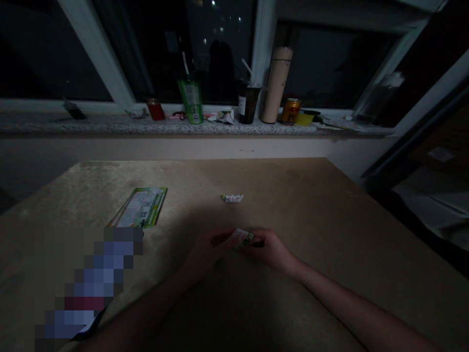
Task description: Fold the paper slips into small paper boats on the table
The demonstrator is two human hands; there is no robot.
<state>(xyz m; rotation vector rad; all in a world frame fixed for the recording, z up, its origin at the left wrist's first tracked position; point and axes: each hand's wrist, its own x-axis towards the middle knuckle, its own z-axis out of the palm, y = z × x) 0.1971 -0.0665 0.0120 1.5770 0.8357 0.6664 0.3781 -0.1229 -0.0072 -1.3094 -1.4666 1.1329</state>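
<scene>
Holding the small printed paper piece (242, 236) takes both hands: my left hand (214, 248) pinches its left side and my right hand (270, 248) its right, each grip narrow, with the fingers curled in close. The piece sits between my fingertips, directly in front of me over the table (311, 205); whether its underside touches the surface, I cannot tell. I judge it very light, so fingertip pressure suffices. Expect thin, flexible stock that creases readily and may spring back slightly at a fold. The print may be coated and somewhat slippery; the dim light does not settle this. Take hold at opposite edges and avoid pulling outward, since thin paper can tear. A creased paper shape (232, 198) lies beyond my hands, apart from them; a stack of printed leaflets (144, 208) lies farther left.
</scene>
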